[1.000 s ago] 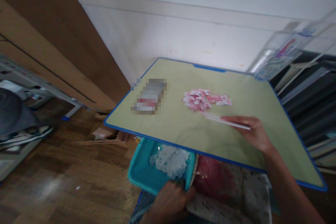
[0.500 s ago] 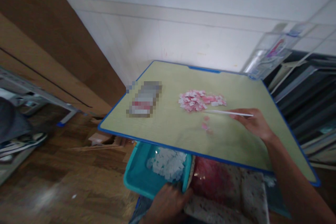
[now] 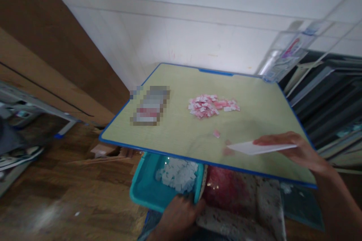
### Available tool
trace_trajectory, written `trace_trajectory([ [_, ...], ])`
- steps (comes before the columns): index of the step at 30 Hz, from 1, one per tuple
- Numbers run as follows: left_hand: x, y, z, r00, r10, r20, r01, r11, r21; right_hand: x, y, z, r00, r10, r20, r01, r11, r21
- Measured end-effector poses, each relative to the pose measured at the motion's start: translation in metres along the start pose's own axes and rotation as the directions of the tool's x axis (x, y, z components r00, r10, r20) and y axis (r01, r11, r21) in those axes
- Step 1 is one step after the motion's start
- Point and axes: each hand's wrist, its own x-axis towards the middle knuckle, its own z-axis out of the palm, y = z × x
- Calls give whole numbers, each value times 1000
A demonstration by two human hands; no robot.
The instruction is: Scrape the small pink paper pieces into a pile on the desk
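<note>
My right hand point(image 3: 296, 148) is closed on a thin white flat card point(image 3: 250, 148), held low over the right front of a pale yellow-green tabletop point(image 3: 181, 79). Beside the card's tip lies a blurred pink bit point(image 3: 227, 148), and a single pink piece point(image 3: 216, 133) rests farther left. Beyond them sits a heap of small pink-and-white pieces point(image 3: 203, 106). Below the table's front edge, my left hand point(image 3: 182, 212) is closed at the near rim of a teal basin point(image 3: 138, 188), beside a speckled tray. White pieces point(image 3: 179, 173) lie in the basin.
A pixelated object point(image 3: 149, 105) lies on the table's left. The speckled tray point(image 3: 268, 203), stained red inside, sits right of the basin. A clear plastic bottle point(image 3: 291, 52) stands at the back right corner, near dark stacked panels point(image 3: 330, 86). Another person's shoe point(image 3: 22, 156) shows at left.
My right hand has drawn the white card away from the heap, toward the front right, and tilted it so its flat face shows. My left hand stays at the basin.
</note>
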Motion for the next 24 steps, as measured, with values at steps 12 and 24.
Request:
trace_trajectory([
  [12, -2, 1, -1, 1000, -5, -13, 6, 1000, 11, 15, -5, 11, 993, -114, 20, 115, 988, -104],
  [24, -1, 1, -1, 1000, -6, 4, 6, 1000, 4, 17, -7, 12, 993, -114, 27, 116, 981, -157],
])
